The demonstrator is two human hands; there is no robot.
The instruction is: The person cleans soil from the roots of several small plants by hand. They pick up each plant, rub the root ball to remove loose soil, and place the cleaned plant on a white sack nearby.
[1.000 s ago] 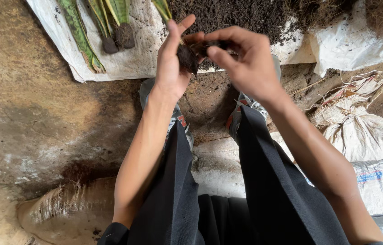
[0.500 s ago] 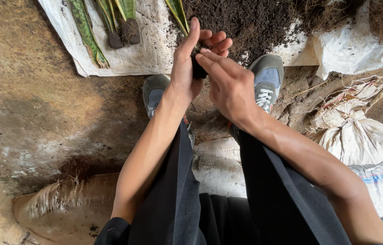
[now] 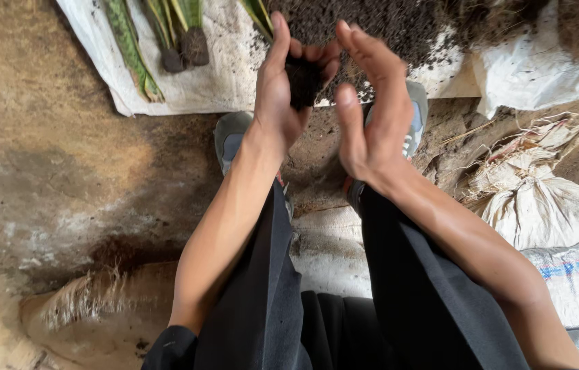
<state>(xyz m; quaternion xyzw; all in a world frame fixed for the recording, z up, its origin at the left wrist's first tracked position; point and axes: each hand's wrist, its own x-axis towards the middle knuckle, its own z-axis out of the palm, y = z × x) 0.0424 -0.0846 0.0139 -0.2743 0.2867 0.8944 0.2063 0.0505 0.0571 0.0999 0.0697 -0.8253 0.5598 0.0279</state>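
Nearest the camera, the person's black trouser legs [image 3: 262, 301] run forward to grey shoes [image 3: 231, 140] planted on a bare, stained concrete floor [image 3: 56, 178]. A frayed sack [image 3: 77, 308] lies low on the left, a tied white sack [image 3: 543, 205] with loose fibres sits to the right, and a striped woven bag [image 3: 577, 274] lies by the right forearm.

Above the knees the left hand [image 3: 282, 89] is raised, its fingers [image 3: 313, 55] curled around a dark clump of soil [image 3: 301, 82] pressed into the palm. The right hand [image 3: 372, 103] stands just beside it, palm turned toward the clump, fingers [image 3: 365, 48] spread and released, holding nothing.

Beyond the hands a white sheet [image 3: 214, 82] is spread on the floor, carrying a heap of dark soil [image 3: 385, 24] directly behind the hands. On the sheet's left part lie long green striped leaf cuttings [image 3: 128, 48] and two small potted ones [image 3: 183, 41]. The sheet's near edge ends just ahead of the shoes; open floor lies to the left.
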